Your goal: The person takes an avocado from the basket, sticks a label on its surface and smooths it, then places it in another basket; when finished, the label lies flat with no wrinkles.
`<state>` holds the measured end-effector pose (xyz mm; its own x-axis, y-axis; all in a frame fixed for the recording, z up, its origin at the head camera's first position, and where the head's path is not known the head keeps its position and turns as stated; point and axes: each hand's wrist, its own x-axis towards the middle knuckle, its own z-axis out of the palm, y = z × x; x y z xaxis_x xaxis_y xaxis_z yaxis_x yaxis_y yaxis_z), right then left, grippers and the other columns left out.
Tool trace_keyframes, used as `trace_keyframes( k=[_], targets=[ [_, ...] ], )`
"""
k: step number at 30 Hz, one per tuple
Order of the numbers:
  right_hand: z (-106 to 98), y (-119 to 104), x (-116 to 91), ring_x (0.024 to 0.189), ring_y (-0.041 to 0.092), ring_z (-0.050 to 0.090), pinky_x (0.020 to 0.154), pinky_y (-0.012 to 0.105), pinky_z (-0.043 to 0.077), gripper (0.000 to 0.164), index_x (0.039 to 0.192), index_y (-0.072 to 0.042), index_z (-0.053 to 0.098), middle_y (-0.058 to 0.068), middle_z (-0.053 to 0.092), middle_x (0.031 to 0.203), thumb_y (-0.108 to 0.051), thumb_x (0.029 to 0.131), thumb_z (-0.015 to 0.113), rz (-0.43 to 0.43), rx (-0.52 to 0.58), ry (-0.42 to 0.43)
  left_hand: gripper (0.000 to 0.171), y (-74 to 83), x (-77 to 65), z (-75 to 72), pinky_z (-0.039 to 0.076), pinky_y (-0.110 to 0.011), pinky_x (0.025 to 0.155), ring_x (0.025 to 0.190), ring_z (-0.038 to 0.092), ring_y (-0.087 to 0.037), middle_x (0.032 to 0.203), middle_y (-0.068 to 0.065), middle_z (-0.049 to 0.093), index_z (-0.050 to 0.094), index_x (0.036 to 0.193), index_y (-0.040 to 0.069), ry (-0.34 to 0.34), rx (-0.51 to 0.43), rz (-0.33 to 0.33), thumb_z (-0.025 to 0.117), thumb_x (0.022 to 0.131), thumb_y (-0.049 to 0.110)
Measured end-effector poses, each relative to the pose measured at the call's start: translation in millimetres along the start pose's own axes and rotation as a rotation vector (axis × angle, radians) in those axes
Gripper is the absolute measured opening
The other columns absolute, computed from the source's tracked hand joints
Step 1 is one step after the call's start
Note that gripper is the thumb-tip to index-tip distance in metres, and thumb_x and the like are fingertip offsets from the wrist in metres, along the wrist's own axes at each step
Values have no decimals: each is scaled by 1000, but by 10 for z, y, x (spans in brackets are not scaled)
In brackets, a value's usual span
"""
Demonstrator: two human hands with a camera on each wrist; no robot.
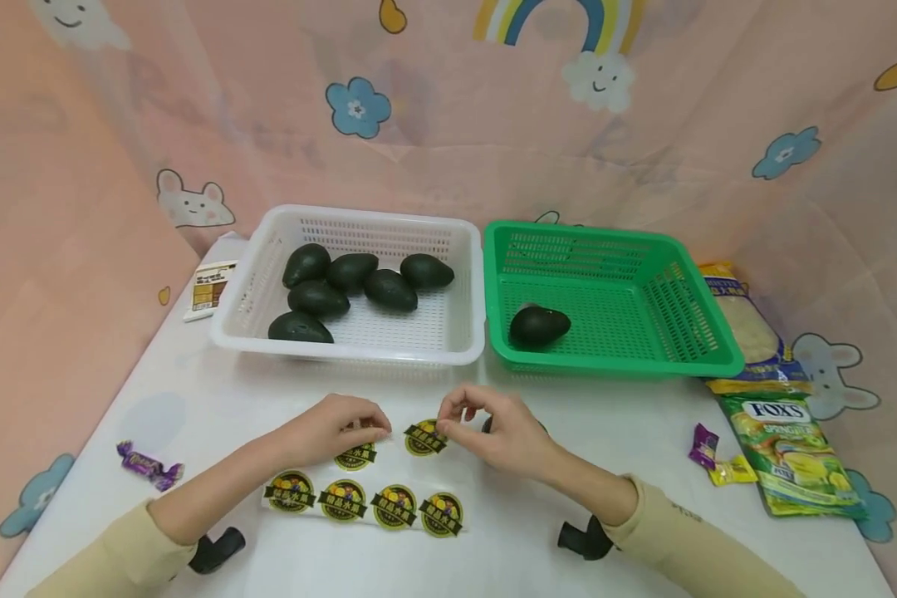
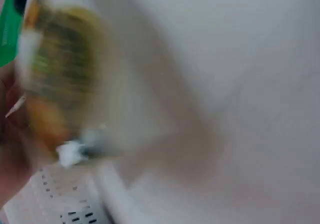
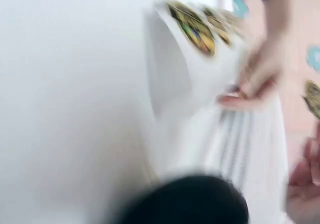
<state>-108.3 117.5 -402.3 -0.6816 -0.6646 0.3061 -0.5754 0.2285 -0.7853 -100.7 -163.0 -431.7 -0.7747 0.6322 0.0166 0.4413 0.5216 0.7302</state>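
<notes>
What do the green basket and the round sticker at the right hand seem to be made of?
The green basket looks like moulded plastic, slightly glossy, with regular slots in its walls. The round sticker is probably printed paper or film: thin and flat, finish unclear.

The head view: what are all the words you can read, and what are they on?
"FOX'S": green bag.
"SPRING", rest unclear: same green bag.
"水果", characters before it unclear: round stickers.
Too small or blurred: yellow-and-blue bag, wrapped candies, white packet, right sleeve.
</notes>
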Motion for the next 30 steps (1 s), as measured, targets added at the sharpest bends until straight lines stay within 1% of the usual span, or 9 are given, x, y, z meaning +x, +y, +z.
trace_keyframes(
  k=[2, 4, 8, 11, 14, 19, 22, 27, 30],
  targets=[
    [-114, -11, 1, 80, 9, 60, 72, 31, 51, 4, 91, -16, 65, -10, 65, 85, -17, 92, 68, 153, 50, -22, 20, 46, 15, 69, 52, -34, 85, 96, 63, -14, 104, 3, 70, 72, 106, 12, 76, 6, -11, 60, 99, 26],
    [-220, -10, -7, 82, 10, 60, 72, 30, 51, 4, 91, -16, 66, -10, 65, 84, -18, 92, 68, 247, 52, -66, 22, 180, 61, 123, 52, -34, 86, 99, 63, -16, 105, 4, 70, 73, 106, 14, 141, -61, -41, 61, 98, 31],
    [-362, -12, -59, 80, 12, 60, 69, 29, 50, 5, 93, -15, 69, -8, 66, 82, -20, 92, 70, 276, 23, -119, 19, 527, 238, 189, 53, -28, 72, 82, 63, -13, 86, 10, 70, 76, 93, 20, 197, -276, -129, 69, 91, 38],
    [-425, -8, -137, 81, 12, 60, 70, 28, 50, 9, 99, -18, 72, -9, 68, 87, -23, 92, 70, 301, -1, -67, 14, 683, 363, 225, 50, -30, 68, 77, 60, -15, 80, 10, 68, 76, 87, 22, 210, -335, -217, 73, 87, 36],
    [-472, 16, -257, 81, 12, 58, 70, 29, 50, 22, 112, -21, 70, -9, 70, 97, -29, 91, 71, 361, -50, 24, 13, 744, 461, 285, 47, -32, 69, 80, 58, -18, 83, 7, 69, 77, 87, 20, 248, -434, -299, 76, 85, 33],
    [-525, 92, -501, 72, 14, 52, 65, 27, 44, 16, 96, -16, 72, -3, 65, 87, -31, 89, 73, 531, -24, 123, 19, 794, 609, 490, 45, -32, 71, 87, 57, -17, 89, 4, 71, 78, 90, 15, 297, -562, -304, 75, 85, 33],
    [-560, 162, -636, 66, 13, 46, 59, 25, 38, 16, 84, -15, 70, -2, 60, 79, -30, 90, 71, 596, -29, 135, 19, 782, 713, 647, 43, -28, 67, 78, 55, -13, 82, 6, 69, 78, 87, 17, 300, -533, -307, 76, 84, 36],
    [-591, 337, -778, 67, 13, 43, 58, 27, 36, 20, 79, -20, 66, -5, 54, 74, -35, 90, 70, 567, -193, 92, 17, 700, 859, 829, 38, -22, 52, 57, 47, -8, 68, 11, 63, 76, 76, 19, 277, -341, -265, 77, 83, 34],
    [-583, 428, -815, 69, 12, 44, 60, 27, 37, 26, 73, -22, 61, -7, 51, 71, -41, 88, 72, 541, -268, 93, 20, 665, 900, 857, 39, -23, 50, 55, 48, -7, 66, 14, 62, 71, 69, 21, 269, -220, -225, 78, 83, 34]
  ],
)
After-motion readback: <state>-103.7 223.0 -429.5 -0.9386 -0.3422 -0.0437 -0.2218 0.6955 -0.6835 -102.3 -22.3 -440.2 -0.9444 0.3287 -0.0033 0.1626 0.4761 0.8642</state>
